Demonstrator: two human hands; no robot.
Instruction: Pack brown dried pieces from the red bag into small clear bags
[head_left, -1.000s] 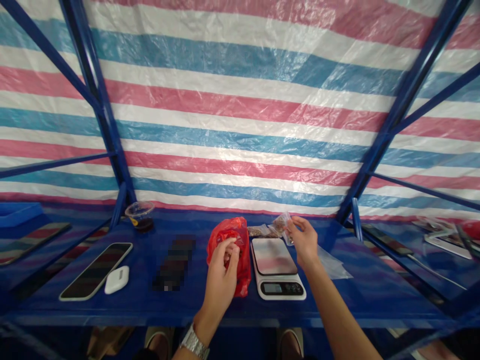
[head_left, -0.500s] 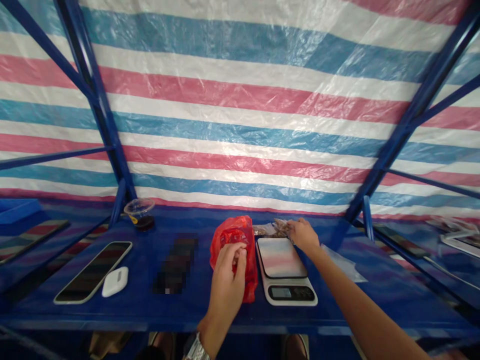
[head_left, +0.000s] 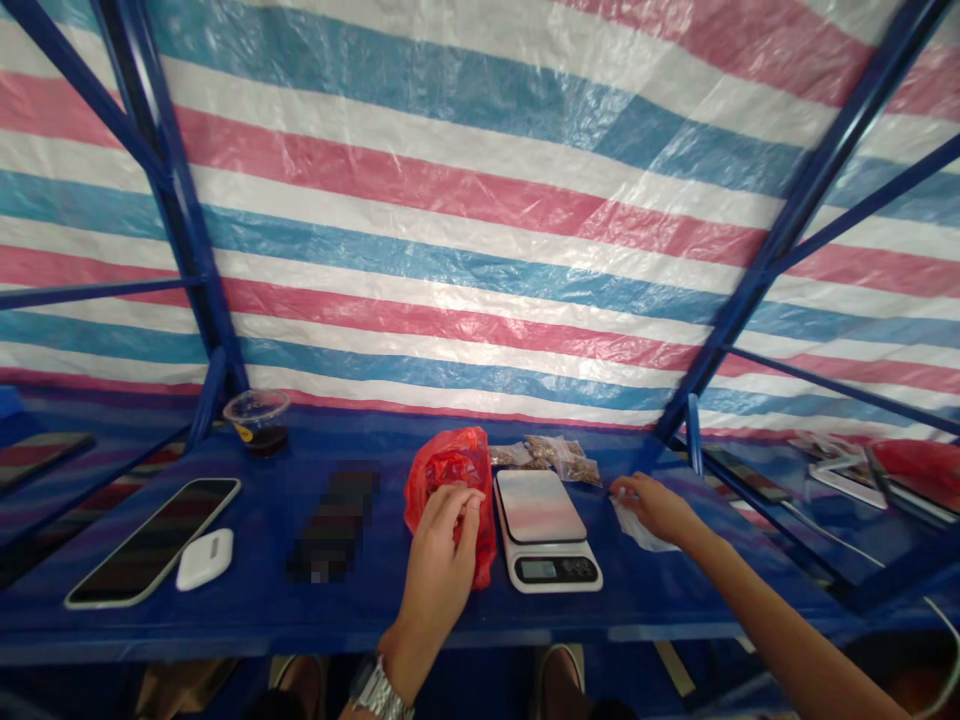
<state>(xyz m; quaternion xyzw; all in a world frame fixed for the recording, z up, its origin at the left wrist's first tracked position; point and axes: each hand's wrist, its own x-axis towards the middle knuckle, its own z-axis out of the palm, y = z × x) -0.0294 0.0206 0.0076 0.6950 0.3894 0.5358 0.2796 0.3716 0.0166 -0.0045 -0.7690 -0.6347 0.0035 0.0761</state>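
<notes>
From your head camera, your left hand (head_left: 439, 545), with a metal wristwatch (head_left: 379, 692) on its wrist, sits low in the middle of the frame, fingers curled closely together against a red plastic bag (head_left: 450, 480); you cannot tell whether they pinch anything. Your right hand (head_left: 652, 505) reaches in from the lower right, fingers stretched out and lying on a clear plastic sheet (head_left: 636, 530). Between your hands stands a white kitchen scale (head_left: 544, 530), with nothing on its platform. Just behind it lie clear packets of brown pieces (head_left: 544, 457). Farther left on the blue table (head_left: 247, 632) are a pixelated object (head_left: 334, 520), a white earbud case (head_left: 204, 559), a phone (head_left: 150, 540), and, at the back, a clear cup of dark liquid (head_left: 257, 420). A striped tarp (head_left: 480, 200) fills the upper frame behind blue poles (head_left: 172, 220).
</notes>
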